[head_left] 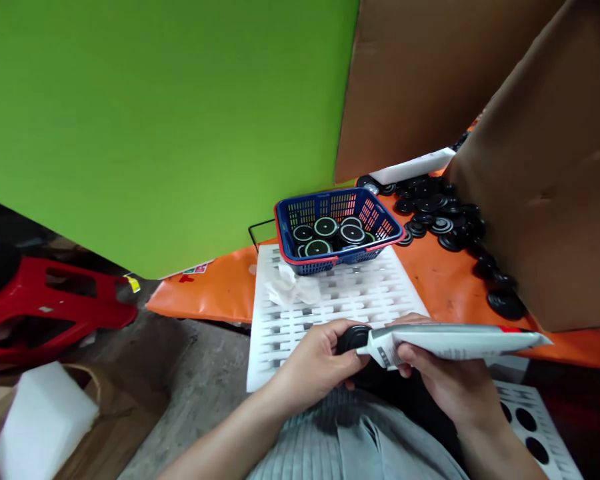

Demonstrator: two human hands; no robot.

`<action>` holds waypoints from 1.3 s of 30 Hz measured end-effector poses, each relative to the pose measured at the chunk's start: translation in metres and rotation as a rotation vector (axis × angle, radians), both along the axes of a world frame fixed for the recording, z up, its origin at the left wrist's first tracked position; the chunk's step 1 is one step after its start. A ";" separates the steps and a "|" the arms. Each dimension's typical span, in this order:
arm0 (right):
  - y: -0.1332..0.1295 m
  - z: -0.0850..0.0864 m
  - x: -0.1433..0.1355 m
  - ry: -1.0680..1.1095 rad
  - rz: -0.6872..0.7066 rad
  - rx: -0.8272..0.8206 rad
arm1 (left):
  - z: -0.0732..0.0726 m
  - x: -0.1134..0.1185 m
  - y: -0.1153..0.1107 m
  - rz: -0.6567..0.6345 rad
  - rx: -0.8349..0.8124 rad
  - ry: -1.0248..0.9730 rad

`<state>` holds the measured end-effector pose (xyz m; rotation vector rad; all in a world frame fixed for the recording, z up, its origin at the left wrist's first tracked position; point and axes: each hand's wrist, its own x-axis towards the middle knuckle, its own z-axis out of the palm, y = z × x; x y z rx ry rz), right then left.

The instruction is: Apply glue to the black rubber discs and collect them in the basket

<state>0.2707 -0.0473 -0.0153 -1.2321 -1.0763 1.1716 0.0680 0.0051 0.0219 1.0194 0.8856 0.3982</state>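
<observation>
A grey garment (330,440) on the person's body is filling the space nearest the camera, and just beyond it both hands are working close together. The left hand (325,353) is closing its thumb and fingers around a black disc (353,337), while the right hand (440,387) is gripping a pale tube (445,340), laid almost level with its nozzle pointing at the disc. The nozzle tip is showing right by the left thumb; whether it is touching the disc, I cannot tell.

The step in hand seems to be applying the tube's contents to the disc; the next move is probably calling for a steady hold on the disc and a gentle, even squeeze.

Counting: one disc and one tube are occupying the hands. One blue basket (315,269) is resting on one white slotted panel (263,380) and holding at least six ringed discs (325,227), some overlapping. One crumpled white wad (287,288) is lying on the panel before the basket. To the right, a heap of black discs (425,189) is spreading over the orange surface (423,263), too overlapped for counting. Two cardboard panels (405,80) are standing beside it.
</observation>
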 end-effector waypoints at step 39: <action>0.079 -0.017 -0.122 0.432 -0.124 -0.275 | -0.009 -0.095 0.016 0.097 0.707 0.583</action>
